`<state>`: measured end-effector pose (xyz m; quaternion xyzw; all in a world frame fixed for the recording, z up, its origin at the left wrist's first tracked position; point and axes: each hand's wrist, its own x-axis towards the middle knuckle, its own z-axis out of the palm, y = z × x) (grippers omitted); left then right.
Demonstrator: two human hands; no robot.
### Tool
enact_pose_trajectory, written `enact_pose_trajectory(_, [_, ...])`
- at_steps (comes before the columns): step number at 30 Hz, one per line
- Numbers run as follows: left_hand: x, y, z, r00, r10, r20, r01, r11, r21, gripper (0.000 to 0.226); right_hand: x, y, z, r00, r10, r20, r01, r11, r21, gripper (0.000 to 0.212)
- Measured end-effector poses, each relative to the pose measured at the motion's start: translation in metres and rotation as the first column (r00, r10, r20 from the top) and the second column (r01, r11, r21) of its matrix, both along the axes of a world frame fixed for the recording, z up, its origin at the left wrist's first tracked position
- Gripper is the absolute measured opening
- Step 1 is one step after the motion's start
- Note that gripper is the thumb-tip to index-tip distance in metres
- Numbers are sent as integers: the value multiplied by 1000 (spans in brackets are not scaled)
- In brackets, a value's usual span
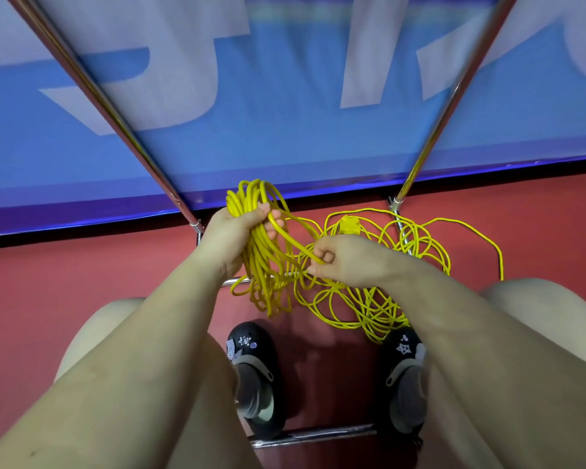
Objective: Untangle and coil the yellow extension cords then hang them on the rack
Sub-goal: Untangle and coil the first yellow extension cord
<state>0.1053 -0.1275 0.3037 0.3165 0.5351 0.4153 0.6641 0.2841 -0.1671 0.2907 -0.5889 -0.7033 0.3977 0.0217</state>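
My left hand (pixel 232 231) grips a coil of yellow extension cord (pixel 263 265); its loops stick up above my fingers and hang down below my wrist. My right hand (pixel 339 262) pinches a single strand that arcs over from the coil. To the right, a loose tangle of yellow cord (pixel 379 299) lies on the red floor, with a yellow plug end (pixel 348 225) at its far side. Two slanted metal poles of the rack (pixel 115 110) rise at the left and the right (pixel 454 99).
A blue and white banner (pixel 285 96) covers the wall behind the rack. The rack's low metal bars (pixel 312 434) run across the floor near my black shoes (pixel 256 377). My bare knees frame the view on both sides.
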Motion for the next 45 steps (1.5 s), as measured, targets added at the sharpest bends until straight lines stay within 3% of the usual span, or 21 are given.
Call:
enact_pose_trajectory(4, [-9, 5, 0, 996, 57, 76, -56, 998, -14, 11, 7, -1, -5, 998, 17, 63, -17, 1000, 2, 13])
enact_pose_trajectory(7, [-12, 9, 0, 986, 109, 127, -104, 994, -43, 11, 10, 4, -1, 988, -91, -121, 90, 996, -15, 12])
enact_pose_trajectory(10, [-13, 10, 2, 982, 146, 124, -138, 988, -66, 9, 10, 6, 7, 878, -245, -411, 229, 969, -88, 9])
enact_pose_trajectory(12, [-12, 10, 2, 983, 141, 121, -133, 988, -78, 8, 8, 8, 14, 781, -337, -526, 312, 940, -139, 10])
enact_pose_trajectory(15, [-8, 9, 2, 987, 125, 104, -117, 990, -77, 9, 7, 12, 23, 664, -430, -612, 388, 897, -210, 16])
enact_pose_trajectory(18, [-4, 7, 4, 992, 99, 84, -93, 993, -71, 19, 5, 15, 24, 622, -463, -631, 419, 878, -232, 20])
enact_pose_trajectory(21, [-1, 7, 4, 989, 60, 138, -44, 993, -114, 34, 1, 15, 20, 655, -437, -617, 414, 890, -190, 25])
enact_pose_trajectory(27, [10, 10, 7, 970, 37, 239, 13, 979, -205, 14, -3, 14, 21, 736, -378, -561, 399, 913, -91, 32])
enact_pose_trajectory(30, [13, 10, 4, 975, -11, 222, 65, 969, -238, 17, -4, 12, 22, 772, -326, -546, 382, 924, -12, 32])
enact_pose_trajectory(33, [18, 10, 2, 977, -62, 202, 113, 961, -253, 35, -3, 12, 18, 773, -319, -548, 377, 926, -7, 26])
enact_pose_trajectory(37, [23, 8, 5, 985, -52, 167, 88, 972, -216, 21, -2, 13, 15, 735, -346, -584, 403, 914, -34, 10])
enact_pose_trajectory(39, [24, 8, 4, 985, -46, 166, 81, 973, -215, 15, -3, 12, 15, 758, -325, -566, 373, 927, -33, 4])
enact_pose_trajectory(43, [20, 13, 4, 958, 45, 283, 11, 981, -194, 19, -1, 4, 10, 961, -86, -264, 67, 995, -81, 24])
enact_pose_trajectory(45, [15, 16, 7, 938, 127, 324, -66, 979, -191, 23, 6, 0, -1, 998, 33, -56, -39, 993, -111, 19])
